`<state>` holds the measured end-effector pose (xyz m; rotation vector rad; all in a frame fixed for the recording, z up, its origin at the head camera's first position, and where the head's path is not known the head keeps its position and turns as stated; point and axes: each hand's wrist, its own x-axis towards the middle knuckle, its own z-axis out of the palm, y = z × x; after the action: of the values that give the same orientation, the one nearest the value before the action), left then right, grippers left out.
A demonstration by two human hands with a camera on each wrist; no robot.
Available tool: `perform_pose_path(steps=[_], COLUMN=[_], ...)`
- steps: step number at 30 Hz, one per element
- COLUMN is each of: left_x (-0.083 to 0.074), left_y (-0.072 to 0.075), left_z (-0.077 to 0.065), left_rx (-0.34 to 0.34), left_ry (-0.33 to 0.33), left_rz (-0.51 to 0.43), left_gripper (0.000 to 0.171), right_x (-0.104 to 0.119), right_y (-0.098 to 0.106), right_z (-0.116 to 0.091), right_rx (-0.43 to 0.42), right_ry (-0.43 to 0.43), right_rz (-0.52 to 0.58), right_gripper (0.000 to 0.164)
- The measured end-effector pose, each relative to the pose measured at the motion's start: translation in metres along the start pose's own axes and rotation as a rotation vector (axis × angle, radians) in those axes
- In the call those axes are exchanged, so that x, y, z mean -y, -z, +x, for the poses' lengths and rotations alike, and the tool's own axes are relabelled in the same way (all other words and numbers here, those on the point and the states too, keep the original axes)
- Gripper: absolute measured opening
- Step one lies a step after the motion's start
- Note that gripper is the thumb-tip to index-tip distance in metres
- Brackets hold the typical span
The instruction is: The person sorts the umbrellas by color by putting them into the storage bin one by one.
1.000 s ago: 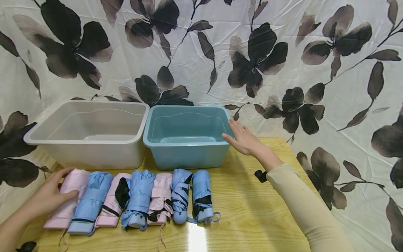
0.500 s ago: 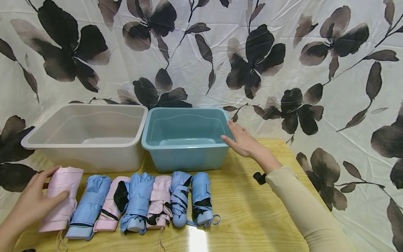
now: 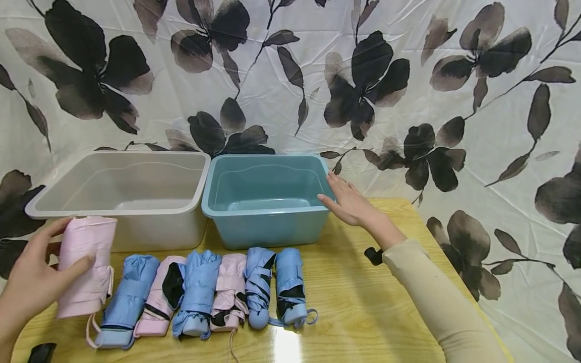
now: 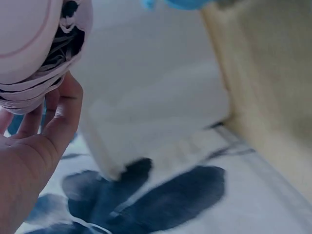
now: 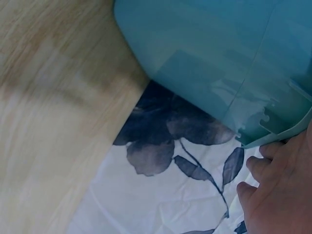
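Observation:
My left hand point(image 3: 43, 275) grips a folded pink umbrella point(image 3: 88, 259), fingers behind it and thumb across its front. It is held up off the table, in front of the grey-white bin point(image 3: 136, 227); its cord loop hangs below. In the left wrist view the flat pink handle end of the umbrella point(image 4: 24, 39) shows, with dark folds beside it. My right hand point(image 3: 349, 204) rests with extended fingers on the right rim of the teal bin point(image 3: 268, 227). The right wrist view shows the fingers of the right hand point(image 5: 282, 180) against that rim. Both bins look empty inside.
Several folded umbrellas lie in a row on the wooden table point(image 3: 363, 302): a blue umbrella point(image 3: 129, 297) at the left end, a small blue umbrella point(image 3: 290, 282) at the right end, a pink umbrella point(image 3: 231, 285) between. Floral cloth point(image 3: 290, 75) hangs close behind the bins.
My left hand has lifted the pink umbrella from the left end of the row, up and slightly left toward the grey-white bin. My right hand has stayed on the teal rim.

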<state>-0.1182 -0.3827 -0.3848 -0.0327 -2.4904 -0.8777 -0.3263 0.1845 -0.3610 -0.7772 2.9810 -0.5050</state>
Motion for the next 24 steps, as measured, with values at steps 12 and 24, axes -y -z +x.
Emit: perform_pose_path(steps=[12,24], left_x=[-0.059,-0.097], left_y=[0.003,-0.007], left_z=[0.05,0.127], left_rx=[-0.062,-0.073], left_ry=[-0.002,0.145], left_rz=[-0.158,-0.254], left_gripper=[0.087,0.082], right_x=[-0.005,-0.002], right_y=[-0.003,0.0], right_z=[-0.001,0.001], right_rx=[0.002,0.008], right_ry=[-0.008,-0.008], right_rz=[-0.013,-0.012], right_gripper=[0.082,0.082])
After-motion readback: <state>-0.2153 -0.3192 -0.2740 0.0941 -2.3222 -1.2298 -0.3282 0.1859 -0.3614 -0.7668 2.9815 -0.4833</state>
